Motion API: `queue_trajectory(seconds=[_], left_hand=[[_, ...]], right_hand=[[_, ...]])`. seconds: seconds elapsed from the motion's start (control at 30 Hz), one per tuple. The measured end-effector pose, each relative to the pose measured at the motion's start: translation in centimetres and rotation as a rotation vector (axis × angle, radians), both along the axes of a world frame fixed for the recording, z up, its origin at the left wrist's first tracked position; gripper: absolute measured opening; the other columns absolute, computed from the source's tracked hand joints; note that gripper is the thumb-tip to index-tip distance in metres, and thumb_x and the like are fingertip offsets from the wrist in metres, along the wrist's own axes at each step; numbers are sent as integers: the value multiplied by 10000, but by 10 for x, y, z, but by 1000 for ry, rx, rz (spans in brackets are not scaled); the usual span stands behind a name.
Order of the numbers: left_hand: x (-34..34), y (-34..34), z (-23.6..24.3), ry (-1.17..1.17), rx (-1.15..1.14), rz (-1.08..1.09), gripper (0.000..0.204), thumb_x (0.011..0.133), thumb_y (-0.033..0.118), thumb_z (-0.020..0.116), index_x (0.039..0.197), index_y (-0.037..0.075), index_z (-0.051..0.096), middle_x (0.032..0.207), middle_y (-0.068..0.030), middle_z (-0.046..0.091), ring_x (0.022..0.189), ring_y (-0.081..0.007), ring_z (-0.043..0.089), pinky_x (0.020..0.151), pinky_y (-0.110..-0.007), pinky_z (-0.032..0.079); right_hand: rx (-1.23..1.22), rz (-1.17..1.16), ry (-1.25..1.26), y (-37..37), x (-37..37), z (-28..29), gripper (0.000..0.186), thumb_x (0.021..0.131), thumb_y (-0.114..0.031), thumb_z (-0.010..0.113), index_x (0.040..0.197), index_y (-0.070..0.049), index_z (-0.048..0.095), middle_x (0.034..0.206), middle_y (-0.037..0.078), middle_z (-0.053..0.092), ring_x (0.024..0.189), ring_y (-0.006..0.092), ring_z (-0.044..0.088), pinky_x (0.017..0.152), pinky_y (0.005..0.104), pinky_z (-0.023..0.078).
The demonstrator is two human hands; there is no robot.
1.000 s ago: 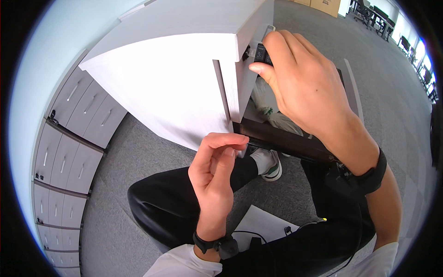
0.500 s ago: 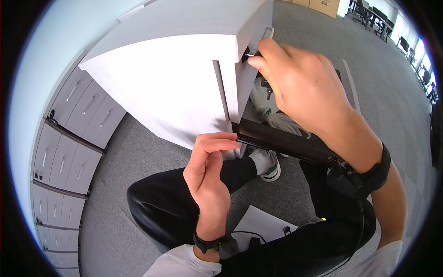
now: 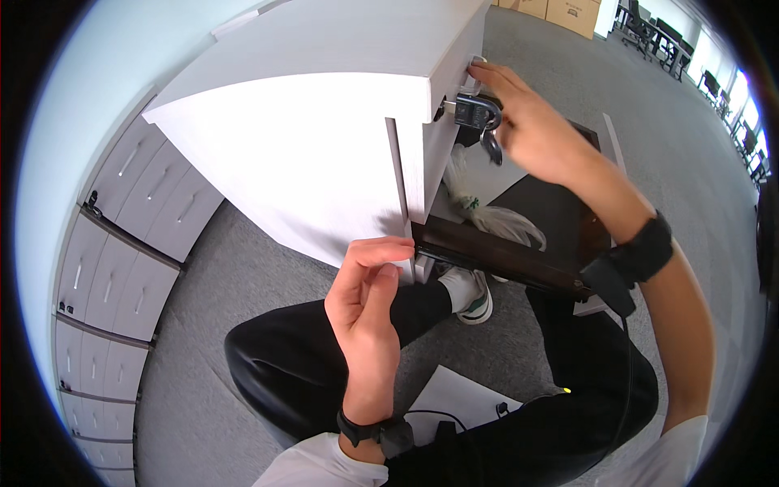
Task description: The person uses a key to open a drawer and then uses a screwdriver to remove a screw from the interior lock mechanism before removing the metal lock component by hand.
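The white cabinet (image 3: 324,162) stands in front of me with its lower drawer (image 3: 503,260) pulled out. A key with a black head (image 3: 473,111) sits in the lock of the upper front, and another black-headed key (image 3: 491,148) hangs from it. My right hand (image 3: 535,130) reaches past the keys with fingers stretched out, fingertips at the upper drawer's handle (image 3: 477,61), which they partly cover. My left hand (image 3: 365,292) is open, fingers bent at the knuckles and thumb apart, fingertips by the drawer's near end at the cabinet's edge.
Inside the drawer lie a tied bundle of clear plastic (image 3: 487,215) and a white sheet (image 3: 491,174). Grey drawer cabinets (image 3: 122,268) line the left wall. My crossed legs and a white board (image 3: 454,394) with a black cable are below. Cardboard boxes (image 3: 568,12) stand far off.
My right hand has let go of the key in the lock and moved up to the handle, uncovering the keys. The left hand has barely moved.
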State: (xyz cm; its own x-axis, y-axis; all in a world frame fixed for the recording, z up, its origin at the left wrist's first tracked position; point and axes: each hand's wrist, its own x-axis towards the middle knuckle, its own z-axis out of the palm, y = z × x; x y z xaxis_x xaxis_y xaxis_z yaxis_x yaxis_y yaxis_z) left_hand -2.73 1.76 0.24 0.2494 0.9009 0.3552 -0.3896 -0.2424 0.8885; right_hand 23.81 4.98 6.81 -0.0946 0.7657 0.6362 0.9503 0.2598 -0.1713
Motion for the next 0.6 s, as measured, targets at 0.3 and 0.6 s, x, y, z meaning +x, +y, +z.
queue_trajectory(seconds=[0.3,0.6], left_hand=[[1,-3,3,66,64,-6,192,903,-27,490,967,16,666,1051,-91,660,937,-135,562,826,-259,414],[19,-10,0,148,190,-185,385,836,-118,492,1175,27,601,1230,-123,598,1079,-199,588,882,-279,439]], right_hand=[[-59,-81,-195,-4,9,13,537,686,68,603,1213,-8,532,1284,162,542,1027,427,607,870,446,537],[-66,94,161,-88,25,22,598,726,-77,649,1301,27,525,1271,197,573,1116,412,598,970,436,492]])
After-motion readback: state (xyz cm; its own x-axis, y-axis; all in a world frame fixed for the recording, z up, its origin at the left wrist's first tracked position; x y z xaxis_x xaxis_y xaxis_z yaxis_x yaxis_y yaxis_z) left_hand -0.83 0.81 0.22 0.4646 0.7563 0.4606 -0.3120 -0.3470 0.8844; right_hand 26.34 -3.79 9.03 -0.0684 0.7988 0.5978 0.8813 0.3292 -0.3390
